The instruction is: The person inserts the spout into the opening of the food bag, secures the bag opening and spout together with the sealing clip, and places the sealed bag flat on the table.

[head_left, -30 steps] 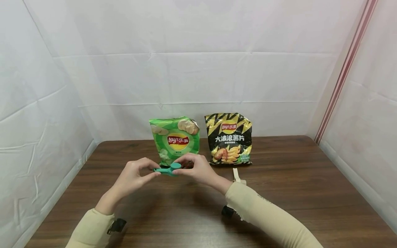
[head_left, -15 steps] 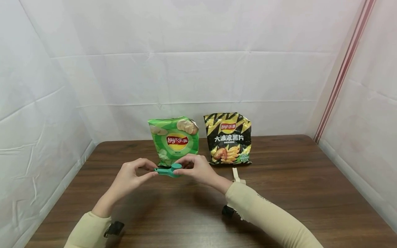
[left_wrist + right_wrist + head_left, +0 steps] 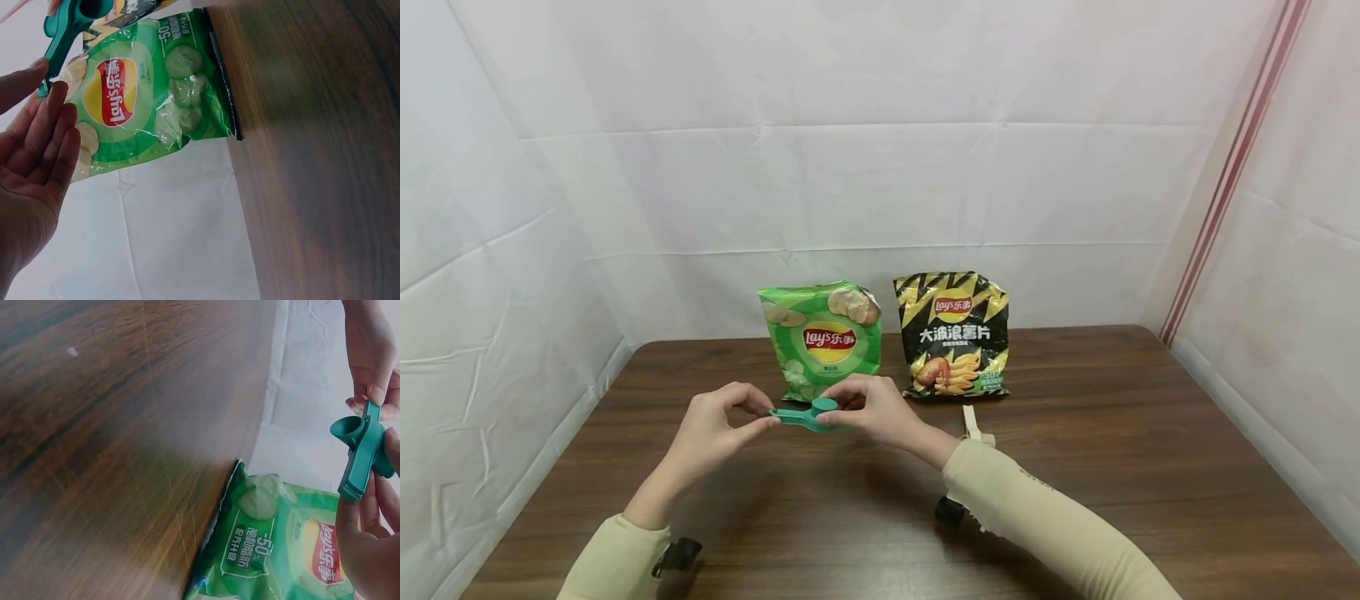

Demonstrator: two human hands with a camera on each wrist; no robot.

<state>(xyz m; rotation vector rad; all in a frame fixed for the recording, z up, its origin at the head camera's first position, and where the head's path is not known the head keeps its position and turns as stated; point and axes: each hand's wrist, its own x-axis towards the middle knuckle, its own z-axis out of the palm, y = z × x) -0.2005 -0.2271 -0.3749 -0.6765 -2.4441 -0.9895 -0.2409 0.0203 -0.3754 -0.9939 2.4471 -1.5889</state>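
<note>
A teal bag clip with a round spout (image 3: 797,416) is held between both hands, above the table in front of a green chip bag (image 3: 829,350). My left hand (image 3: 711,429) pinches its narrow end between thumb and fingertip; in the left wrist view the other fingers (image 3: 47,134) extend loosely. Around the clip's wider part, beside the spout, my right hand (image 3: 883,414) grips with thumb and fingers. The right wrist view shows the clip (image 3: 362,456) with its two long arms lying close together and the funnel-like spout sticking out sideways. The green bag stands upright, its top right corner folded back.
A black and yellow chip bag (image 3: 955,337) stands upright to the right of the green one. A cream-coloured clip (image 3: 973,427) lies on the brown wooden table (image 3: 1120,450), partly behind my right sleeve. White sheeting (image 3: 880,183) hangs at the back and sides.
My left hand has shifted slightly left, its pinch now nearer the tip of the bag clip. The right hand has barely moved, and both chip bags stand as before.
</note>
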